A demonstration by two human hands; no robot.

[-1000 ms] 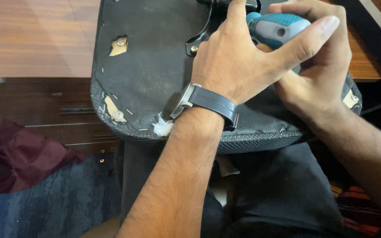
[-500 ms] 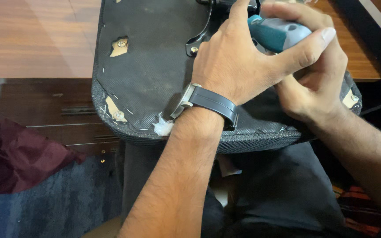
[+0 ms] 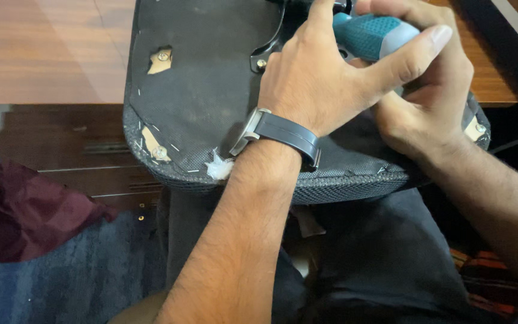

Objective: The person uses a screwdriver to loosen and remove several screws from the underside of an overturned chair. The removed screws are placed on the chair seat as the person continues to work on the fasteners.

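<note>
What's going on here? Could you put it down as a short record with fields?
Setting: upturned chair seat, black fabric underside up, resting on the person's lap against a wooden desk
Left hand: on the teal and grey screwdriver handle, thumb along it
Right hand: curled around the same handle
Wrist: dark watch on the left arm
Seat details: screws in torn corners, staples, a white tuft at the edge
Nearby: maroon cloth on blue carpet

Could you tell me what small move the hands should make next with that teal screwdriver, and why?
Probably another turn of the teal screwdriver handle. Both the left hand and right hand are wrapped around it, upright over the upturned chair seat beside the black bracket; its tip is hidden, so seating cannot be confirmed.
</note>
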